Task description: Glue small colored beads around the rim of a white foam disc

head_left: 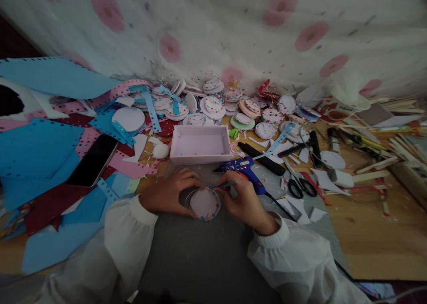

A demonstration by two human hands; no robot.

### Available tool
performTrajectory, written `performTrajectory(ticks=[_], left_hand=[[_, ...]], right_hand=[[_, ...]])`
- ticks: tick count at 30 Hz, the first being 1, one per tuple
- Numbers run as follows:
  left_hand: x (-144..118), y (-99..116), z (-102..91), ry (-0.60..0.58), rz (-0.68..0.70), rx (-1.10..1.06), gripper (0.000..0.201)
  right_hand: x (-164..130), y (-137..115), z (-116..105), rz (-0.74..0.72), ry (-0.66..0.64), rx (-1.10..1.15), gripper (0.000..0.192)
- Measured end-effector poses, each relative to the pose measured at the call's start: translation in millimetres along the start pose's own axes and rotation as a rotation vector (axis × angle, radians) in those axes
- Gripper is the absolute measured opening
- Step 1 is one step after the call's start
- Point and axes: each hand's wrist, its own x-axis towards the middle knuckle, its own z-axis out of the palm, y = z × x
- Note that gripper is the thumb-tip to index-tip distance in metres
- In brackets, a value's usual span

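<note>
Two hands at one dotted round disc (204, 204) on the grey mat (200, 246): left hand (170, 192) cupped against its edge, right hand (242, 197) pinching a thin green tool (224, 185) over it. Just behind, white tray (200, 144) and blue glue gun (245, 168).

- Round disc (204, 204): pale pink face, rim dotted blue and red.
- Box (200, 144), just behind the disc: plain pale pink.
- Glue gun (245, 168), right of the box: blue body, one red light.
- Scissors (302, 187), right of the glue gun: black handles.
- Phone (92, 160), left of the box: black screen.
- Paper sheets (36, 150), left of the phone: light blue, edges punched with holes; dark red and pink offcuts between.
- Cloth backdrop (213, 32), behind the box: white, large pink spots, small grey flecks.
- Sleeves (293, 255): white.
- Mat (200, 250) under the disc: grey.
</note>
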Motion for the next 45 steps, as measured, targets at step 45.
performTrajectory(ticks=[45], left_hand=[[4, 9, 5.2, 0.331, -0.249, -0.488, 0.017]], right_hand=[[-4, -1, 17, -0.042, 0.246, 0.236, 0.004]])
